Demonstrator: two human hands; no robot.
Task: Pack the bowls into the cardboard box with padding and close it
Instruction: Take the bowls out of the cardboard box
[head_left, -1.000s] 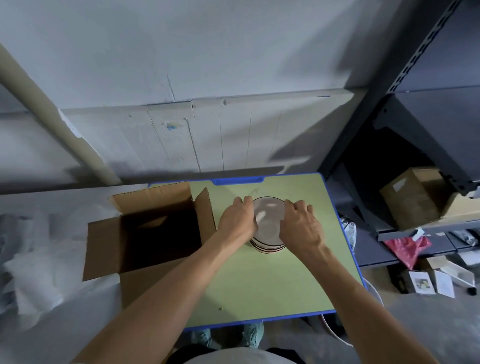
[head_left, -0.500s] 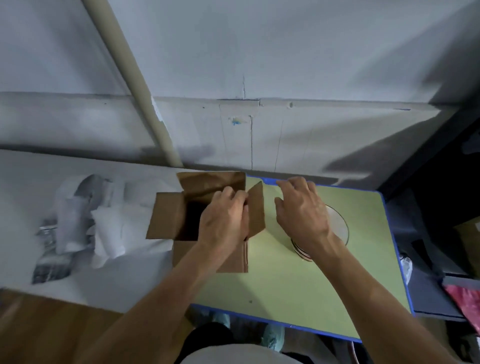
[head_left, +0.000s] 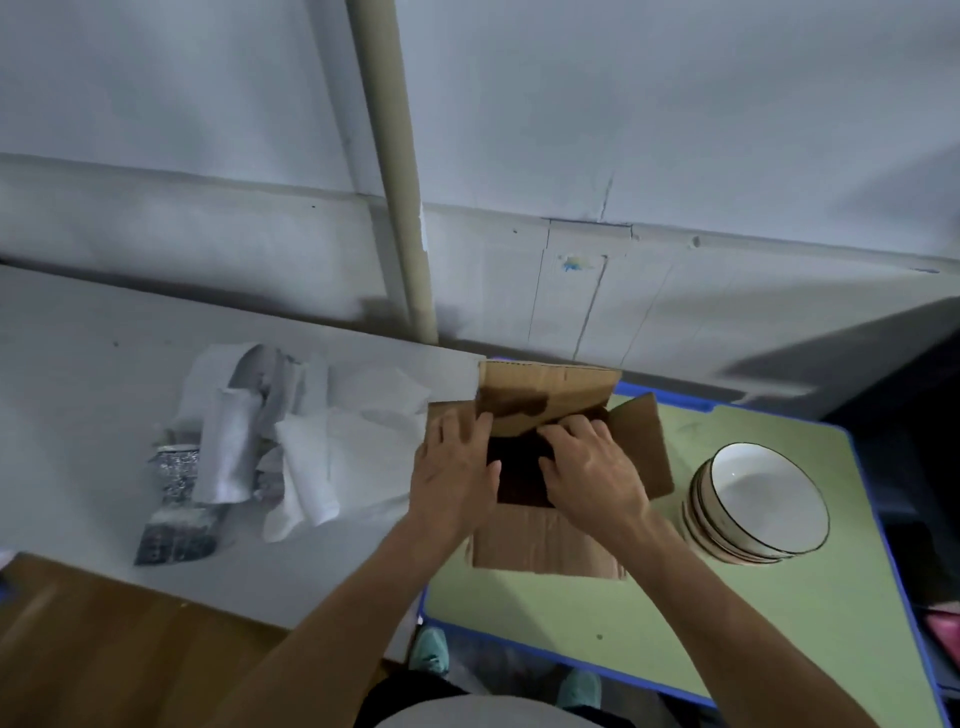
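Over on the left, a grey worktop (head_left: 104, 364) carries a loose heap of padding (head_left: 291, 457): white foam sheets, some rolled, with a silvery piece lying at the heap's left edge. A pale pipe (head_left: 395, 182) runs up the wall behind it.

Next comes the cardboard box (head_left: 545, 540), standing open at the left end of a green worktop (head_left: 727, 623) with a blue rim. Its back flap stands up against the wall, its right flap leans outward, and its near flap hangs down toward the person. The inside is dark and I can't make out anything in it.

The person's left hand (head_left: 454, 478) lies flat on the box's left side, fingers straight and together, thumb at the edge of the opening, pressing rather than gripping. The right hand (head_left: 589, 478) is over the opening, its fingers bent down toward the foot of the back flap. Whether they have hold of anything I can't tell from here.

To the right of the box, near its right flap but not touching it, the bowls (head_left: 758, 499) sit stacked on the green worktop, white with thin dark rims, the top one empty.
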